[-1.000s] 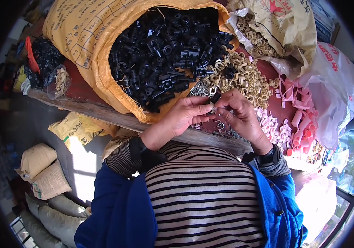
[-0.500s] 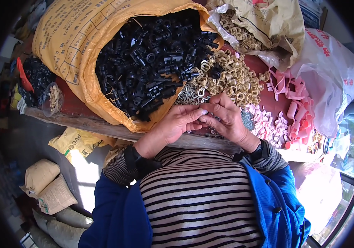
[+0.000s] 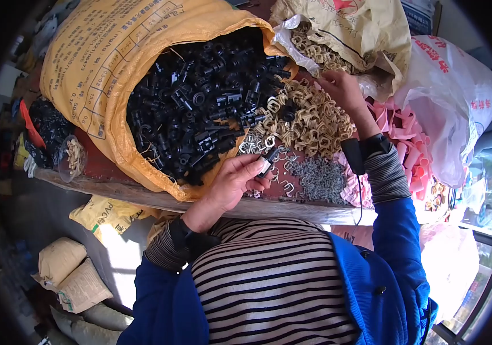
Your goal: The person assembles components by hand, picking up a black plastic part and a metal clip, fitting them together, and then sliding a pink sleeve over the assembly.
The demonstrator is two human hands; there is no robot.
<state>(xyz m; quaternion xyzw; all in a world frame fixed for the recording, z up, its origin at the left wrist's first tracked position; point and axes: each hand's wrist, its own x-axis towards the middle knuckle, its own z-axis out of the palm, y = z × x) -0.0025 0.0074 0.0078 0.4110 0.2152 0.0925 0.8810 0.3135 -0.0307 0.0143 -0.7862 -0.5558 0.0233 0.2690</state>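
Note:
My left hand (image 3: 235, 183) is closed on a small black plastic fitting (image 3: 268, 161), pinched upright between thumb and fingers above the front of the table. A white or shiny patch shows on the fitting's side. My right hand (image 3: 342, 91) reaches to the far right edge of a heap of tan plastic rings (image 3: 309, 123). Its fingers are bent together among the rings beside a paper sack; whatever they hold is too small to make out. Many similar black fittings (image 3: 200, 100) spill from the mouth of a large orange woven sack (image 3: 120, 75) at the left.
Silvery clips (image 3: 283, 175) and a patch of small grey pieces (image 3: 322, 178) lie along the front of the red table. Pink tubes (image 3: 412, 158) are at the right by a white plastic bag (image 3: 453, 103). A tan paper sack (image 3: 366, 34) holds more rings. A cable hangs from my right wrist.
My hands were together over the table's front; now they are apart. The right has gone up and forward to the tan rings, while the left stays near the front with the black fitting showing.

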